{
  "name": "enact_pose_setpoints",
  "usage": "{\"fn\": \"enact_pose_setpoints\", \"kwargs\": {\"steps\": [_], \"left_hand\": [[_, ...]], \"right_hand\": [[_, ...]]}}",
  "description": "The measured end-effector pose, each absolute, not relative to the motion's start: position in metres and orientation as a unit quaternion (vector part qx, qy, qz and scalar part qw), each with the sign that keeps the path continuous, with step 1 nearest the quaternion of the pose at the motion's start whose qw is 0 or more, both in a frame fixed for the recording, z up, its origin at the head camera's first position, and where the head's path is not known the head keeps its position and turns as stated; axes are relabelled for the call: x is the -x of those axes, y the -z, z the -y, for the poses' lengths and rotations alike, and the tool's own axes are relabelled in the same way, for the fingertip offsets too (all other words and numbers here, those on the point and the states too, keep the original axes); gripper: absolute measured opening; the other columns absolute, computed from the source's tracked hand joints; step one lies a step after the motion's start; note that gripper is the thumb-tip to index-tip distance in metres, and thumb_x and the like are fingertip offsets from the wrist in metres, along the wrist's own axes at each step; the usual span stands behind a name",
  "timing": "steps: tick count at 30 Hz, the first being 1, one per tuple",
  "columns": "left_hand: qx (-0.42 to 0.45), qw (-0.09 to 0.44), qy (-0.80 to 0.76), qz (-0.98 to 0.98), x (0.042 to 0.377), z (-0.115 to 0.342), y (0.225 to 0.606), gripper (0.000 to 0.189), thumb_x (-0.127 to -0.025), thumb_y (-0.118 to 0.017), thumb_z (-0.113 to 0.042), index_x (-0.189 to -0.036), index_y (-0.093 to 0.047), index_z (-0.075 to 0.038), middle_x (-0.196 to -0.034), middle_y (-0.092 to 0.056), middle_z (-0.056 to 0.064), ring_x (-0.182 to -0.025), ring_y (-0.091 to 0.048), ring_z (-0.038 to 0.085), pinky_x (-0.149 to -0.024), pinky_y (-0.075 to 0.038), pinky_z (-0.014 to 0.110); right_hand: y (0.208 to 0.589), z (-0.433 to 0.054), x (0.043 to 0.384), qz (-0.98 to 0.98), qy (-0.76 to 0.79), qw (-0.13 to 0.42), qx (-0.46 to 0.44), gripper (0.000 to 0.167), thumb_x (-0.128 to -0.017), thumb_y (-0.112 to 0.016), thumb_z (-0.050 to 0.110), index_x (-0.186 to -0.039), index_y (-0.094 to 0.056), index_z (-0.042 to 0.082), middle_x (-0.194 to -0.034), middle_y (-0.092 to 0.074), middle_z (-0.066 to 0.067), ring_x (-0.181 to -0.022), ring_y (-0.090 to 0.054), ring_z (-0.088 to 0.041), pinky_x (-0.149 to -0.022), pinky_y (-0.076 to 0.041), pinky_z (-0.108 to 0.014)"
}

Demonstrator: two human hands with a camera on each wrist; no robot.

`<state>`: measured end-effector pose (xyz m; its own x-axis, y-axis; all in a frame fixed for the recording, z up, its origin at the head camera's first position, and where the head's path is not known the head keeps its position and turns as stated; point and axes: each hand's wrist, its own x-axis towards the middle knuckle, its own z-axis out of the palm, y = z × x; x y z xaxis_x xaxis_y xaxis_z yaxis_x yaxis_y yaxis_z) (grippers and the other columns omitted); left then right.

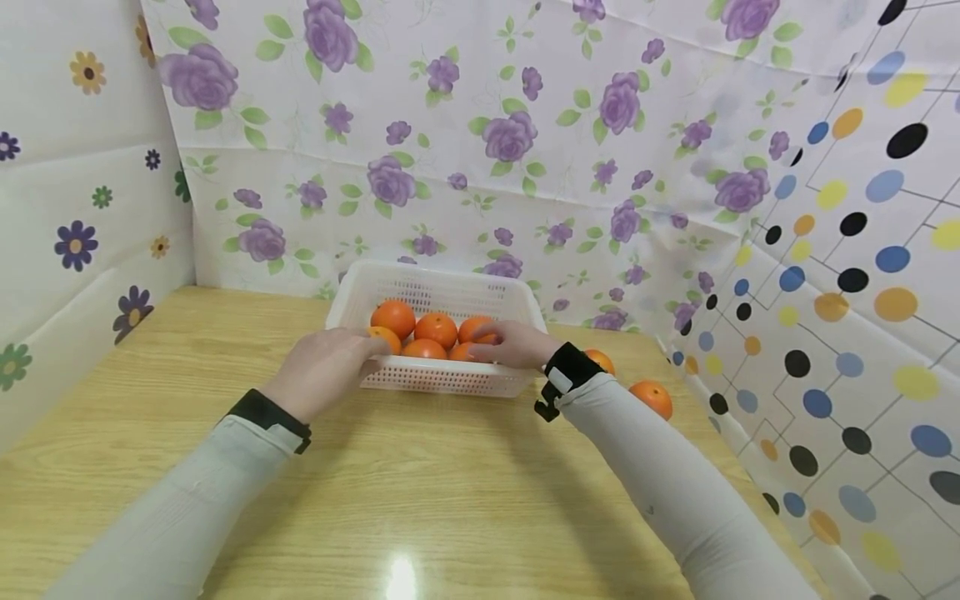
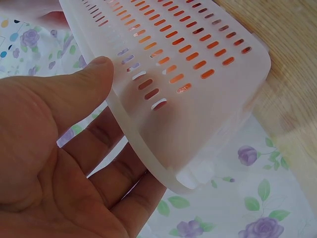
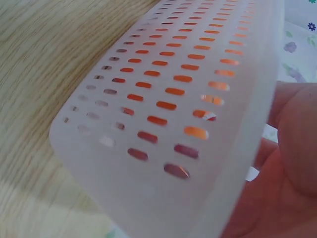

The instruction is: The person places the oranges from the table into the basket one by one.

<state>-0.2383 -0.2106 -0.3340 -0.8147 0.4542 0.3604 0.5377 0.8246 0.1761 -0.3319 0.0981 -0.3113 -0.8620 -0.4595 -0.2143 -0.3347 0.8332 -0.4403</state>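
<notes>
A white perforated plastic basket (image 1: 442, 382) stands on the table with several oranges (image 1: 435, 331) inside it. At its front left, my left hand (image 1: 324, 367) holds the rim. In the left wrist view the thumb (image 2: 91, 82) lies against the outer side of the rim, and the other fingers pass behind the wall. My right hand (image 1: 517, 344) reaches over the basket's front right side, fingers loosely bent over the oranges there. The right wrist view shows part of the right hand (image 3: 292, 163) beyond the rim, its fingertips hidden by the basket wall (image 3: 148, 109).
Two more oranges lie on the wooden table (image 1: 420, 475) right of the basket, one orange (image 1: 651, 400) beside my right forearm and another orange (image 1: 600, 361) partly behind the wrist. Flower-patterned cloth (image 1: 450, 125) hangs behind; a dotted cloth (image 1: 847, 333) borders the right side.
</notes>
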Motion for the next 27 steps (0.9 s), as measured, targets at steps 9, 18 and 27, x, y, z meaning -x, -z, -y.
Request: {"fn": "enact_pose_setpoints", "kwargs": {"steps": [9,18,27], "left_hand": [[0.264,0.149,0.137,0.943,0.239,0.211,0.333,0.025,-0.093,-0.089,-0.004,-0.115,-0.081,-0.012,-0.095,-0.074,0.001,-0.081,-0.062,0.022,-0.077,-0.060,0.044],[0.273,0.165,0.138,0.938,0.238,0.213,0.335,0.023,-0.093,-0.088,-0.003,-0.112,-0.079,-0.012,-0.090,-0.071,0.000,-0.078,-0.060,0.022,-0.073,-0.058,0.041],[0.270,0.160,0.131,0.940,0.239,0.211,0.334,0.022,-0.094,-0.088,-0.005,-0.113,-0.080,-0.012,-0.091,-0.072,0.003,-0.079,-0.061,0.024,-0.075,-0.059,0.044]], "right_hand": [[0.304,-0.113,0.329,-0.958,0.188,0.077,0.204,0.055,-0.115,-0.060,0.045,-0.157,-0.060,0.010,-0.130,-0.069,-0.013,-0.110,-0.066,-0.029,-0.097,-0.056,-0.046],[0.308,-0.129,0.316,-0.965,0.139,-0.074,0.210,0.056,-0.116,-0.057,0.045,-0.165,-0.052,0.017,-0.147,-0.065,-0.014,-0.118,-0.071,-0.034,-0.092,-0.060,-0.051],[0.316,-0.160,0.314,-0.962,0.140,-0.130,0.197,0.057,-0.118,-0.053,0.039,-0.168,-0.047,0.012,-0.165,-0.050,-0.019,-0.150,-0.048,-0.042,-0.121,-0.042,-0.059]]}}
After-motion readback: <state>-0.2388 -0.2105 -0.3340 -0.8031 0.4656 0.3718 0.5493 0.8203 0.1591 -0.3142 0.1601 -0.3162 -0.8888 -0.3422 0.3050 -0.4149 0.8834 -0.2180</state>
